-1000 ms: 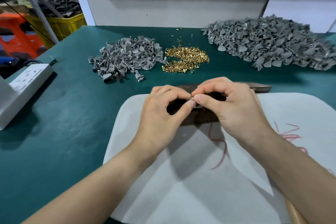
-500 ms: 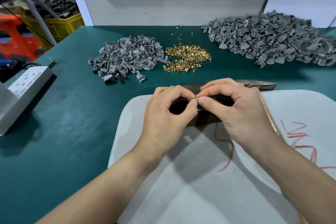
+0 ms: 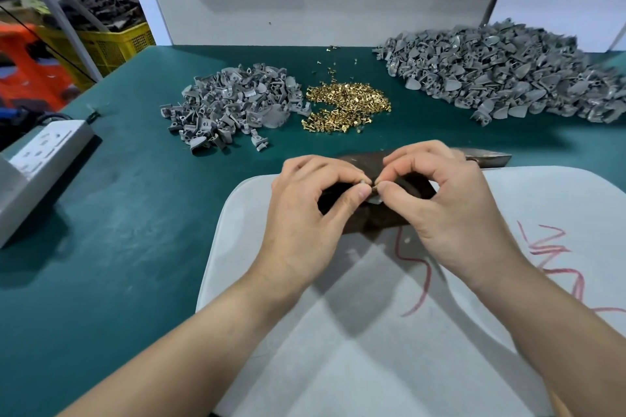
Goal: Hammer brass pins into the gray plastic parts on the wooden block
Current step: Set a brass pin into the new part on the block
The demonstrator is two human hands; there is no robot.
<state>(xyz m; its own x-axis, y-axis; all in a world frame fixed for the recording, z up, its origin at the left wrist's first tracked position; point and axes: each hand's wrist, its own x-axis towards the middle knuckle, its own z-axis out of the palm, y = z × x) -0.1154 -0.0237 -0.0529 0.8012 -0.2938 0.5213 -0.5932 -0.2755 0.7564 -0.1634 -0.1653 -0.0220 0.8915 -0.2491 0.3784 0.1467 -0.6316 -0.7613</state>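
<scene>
My left hand and my right hand meet over a dark wooden block at the far edge of a white board. Thumb and forefinger of my left hand pinch a small gray plastic part, mostly hidden. Between the fingertips of my right hand a brass pin is pinched against that part. A heap of loose brass pins lies beyond, between two heaps of gray plastic parts. A metal hammer head shows behind my right hand.
The green mat covers the table. A white power strip lies at the left edge. Red scribbles mark the board's right side. A yellow crate and orange object stand off the table, far left.
Both hands have stayed together over the block, with only small finger shifts as the pin is brought against the gray part. The view has moved slightly.
</scene>
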